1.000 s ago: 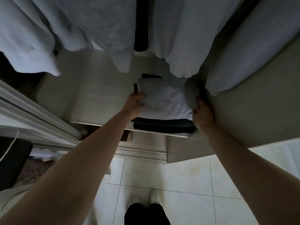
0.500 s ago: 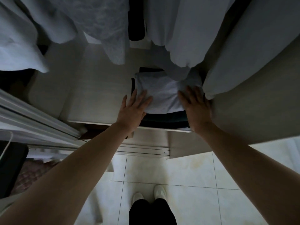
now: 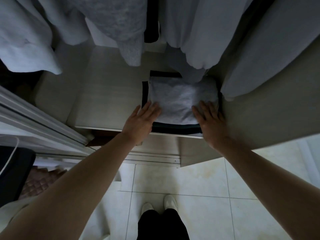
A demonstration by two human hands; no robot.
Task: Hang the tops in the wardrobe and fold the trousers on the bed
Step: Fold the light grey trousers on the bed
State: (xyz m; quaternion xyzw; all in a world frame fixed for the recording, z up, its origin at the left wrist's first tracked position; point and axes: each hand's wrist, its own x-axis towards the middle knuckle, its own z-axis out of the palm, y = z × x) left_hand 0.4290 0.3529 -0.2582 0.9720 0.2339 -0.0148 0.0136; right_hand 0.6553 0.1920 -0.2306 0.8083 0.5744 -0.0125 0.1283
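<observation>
Both the left hand [image 3: 142, 118] and right hand [image 3: 210, 118] lie flat, fingers straight, on the folded grey garment [image 3: 180, 101] atop the dark stack on the wardrobe shelf [image 3: 107, 101], likely to steady and smooth it.

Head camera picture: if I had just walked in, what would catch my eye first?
Two bare hands, the left hand and the right hand, lie flat with straight fingers on a folded light grey garment. It tops a stack of dark folded clothes on the wardrobe shelf. Pale hanging tops crowd the upper part of the view above the shelf.
</observation>
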